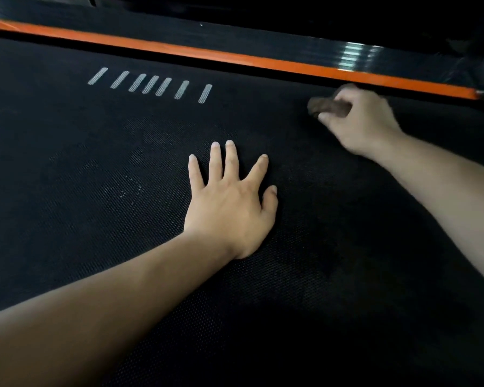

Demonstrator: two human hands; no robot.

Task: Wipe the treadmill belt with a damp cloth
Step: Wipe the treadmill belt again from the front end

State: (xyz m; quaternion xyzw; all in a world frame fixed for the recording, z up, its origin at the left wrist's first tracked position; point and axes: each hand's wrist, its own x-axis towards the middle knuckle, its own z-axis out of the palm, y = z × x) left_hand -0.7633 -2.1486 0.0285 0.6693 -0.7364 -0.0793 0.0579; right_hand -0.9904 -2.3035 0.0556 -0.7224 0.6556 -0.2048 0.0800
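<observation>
Right now our right hand is closed around a bunched dark brown cloth, pressing it on the treadmill belt near its far edge, just beside the orange side rail. Our left hand lies flat, fingers spread, holding nothing — palm down mid-belt, probably bracing. Progress looks partial: faint pale specks left of the left hand suggest that part still needs wiping, though wet and dry areas are hard to tell apart. Printed pale dashes sit farther left. Nothing blocks the belt — only our own left arm lies across it.
</observation>
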